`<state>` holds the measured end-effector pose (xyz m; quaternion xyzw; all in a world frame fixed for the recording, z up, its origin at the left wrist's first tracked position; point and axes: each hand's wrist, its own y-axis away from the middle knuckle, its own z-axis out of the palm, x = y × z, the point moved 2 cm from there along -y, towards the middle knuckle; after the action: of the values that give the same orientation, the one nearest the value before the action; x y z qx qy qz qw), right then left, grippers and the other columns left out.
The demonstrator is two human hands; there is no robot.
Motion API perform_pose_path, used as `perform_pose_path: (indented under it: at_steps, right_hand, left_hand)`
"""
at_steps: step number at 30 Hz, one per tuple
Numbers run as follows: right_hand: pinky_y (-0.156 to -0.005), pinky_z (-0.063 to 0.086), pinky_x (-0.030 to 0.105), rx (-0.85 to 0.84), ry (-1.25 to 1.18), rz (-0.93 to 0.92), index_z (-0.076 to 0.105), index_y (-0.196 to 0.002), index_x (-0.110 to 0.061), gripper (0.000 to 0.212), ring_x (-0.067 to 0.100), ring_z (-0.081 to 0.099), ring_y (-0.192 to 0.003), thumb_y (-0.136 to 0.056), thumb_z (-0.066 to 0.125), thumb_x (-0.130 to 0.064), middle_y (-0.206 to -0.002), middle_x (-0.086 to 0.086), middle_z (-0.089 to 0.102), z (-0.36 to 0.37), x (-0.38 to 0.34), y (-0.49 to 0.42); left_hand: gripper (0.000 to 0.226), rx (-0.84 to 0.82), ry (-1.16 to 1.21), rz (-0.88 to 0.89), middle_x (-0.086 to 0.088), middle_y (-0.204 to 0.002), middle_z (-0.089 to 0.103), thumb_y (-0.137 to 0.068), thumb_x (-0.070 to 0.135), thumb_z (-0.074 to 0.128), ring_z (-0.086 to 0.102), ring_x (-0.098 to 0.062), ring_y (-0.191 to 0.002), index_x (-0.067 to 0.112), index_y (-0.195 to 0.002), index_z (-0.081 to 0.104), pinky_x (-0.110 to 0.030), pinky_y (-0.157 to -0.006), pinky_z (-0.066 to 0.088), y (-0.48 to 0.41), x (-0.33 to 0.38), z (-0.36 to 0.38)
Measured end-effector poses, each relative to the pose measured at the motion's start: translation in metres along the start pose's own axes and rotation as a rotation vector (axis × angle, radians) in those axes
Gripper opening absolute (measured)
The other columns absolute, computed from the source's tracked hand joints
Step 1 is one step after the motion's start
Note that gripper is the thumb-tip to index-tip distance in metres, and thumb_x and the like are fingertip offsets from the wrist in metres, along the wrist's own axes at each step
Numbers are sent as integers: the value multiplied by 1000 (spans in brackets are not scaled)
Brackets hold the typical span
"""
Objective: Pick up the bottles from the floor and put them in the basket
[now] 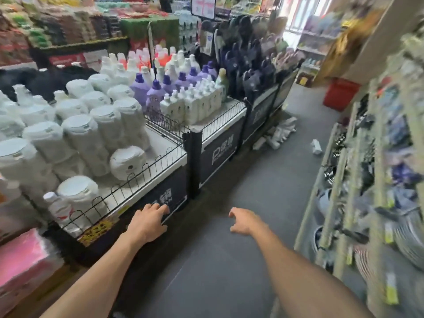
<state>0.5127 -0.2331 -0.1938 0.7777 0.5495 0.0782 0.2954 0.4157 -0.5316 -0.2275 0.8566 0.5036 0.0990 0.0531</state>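
Several white bottles (281, 131) lie in a heap on the grey floor against the display stand, far ahead of me. One more white bottle (316, 146) lies alone further right in the aisle. A red basket (340, 94) stands on the floor at the far end of the aisle. My left hand (149, 220) reaches forward near the front panel of the display stand, fingers relaxed, holding nothing. My right hand (243, 221) hangs over the bare floor with loosely curled fingers, also holding nothing.
A long display stand (218, 152) with wire fencing runs along the left, loaded with white packs and white and purple bottles. Shelves of goods (371, 180) line the right. The grey floor aisle (263, 191) runs between them.
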Motion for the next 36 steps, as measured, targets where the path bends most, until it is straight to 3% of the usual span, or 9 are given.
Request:
perform_pose_path:
  at_steps: [7,11,15,26,31,36]
  right_hand:
    - [-100,47,39,184,-156,253,52,-137,-28,54,29,57,-127,-87,68,-40,-140,6,58,-25,61,-15]
    - [-100,47,38,284,-204,390,51,-136,-23,52,30,55,-129,-88,64,-36,-140,7,57,-40,79,-20]
    - [-90,46,37,314,-233,472,50,-133,-21,46,32,56,-124,-90,62,-36,-136,9,58,-55,93,-24]
    - [-84,45,36,353,-307,615,50,-131,-23,44,31,56,-119,-89,63,-32,-136,4,57,-79,145,-52]
    - [-92,50,38,350,-325,604,49,-133,-22,47,31,56,-118,-89,64,-31,-135,6,58,-98,175,-86]
    - [-87,48,36,365,-338,591,49,-135,-23,48,30,57,-118,-90,65,-31,-135,5,56,-130,219,-122]
  left_hand:
    - [46,-12,-39,256,7,-123,52,-85,47,61,47,-20,-119,37,-128,47,-38,-86,43,-96,64,-15]
    - [47,-34,-60,351,7,-123,51,-86,47,62,47,-21,-117,36,-128,46,-38,-87,43,-143,80,-29]
    - [44,-18,-83,423,7,-120,52,-83,46,62,50,-21,-116,37,-124,48,-39,-85,43,-191,84,-50]
    - [49,-57,-123,530,9,-125,52,-84,48,62,48,-19,-120,38,-130,47,-38,-89,43,-280,127,-56]
    - [51,-72,-142,551,8,-127,51,-85,48,62,49,-19,-120,38,-132,45,-38,-89,44,-324,154,-55]
    - [58,-40,-149,542,7,-130,52,-86,47,66,50,-21,-120,38,-137,40,-40,-89,45,-378,189,-72]
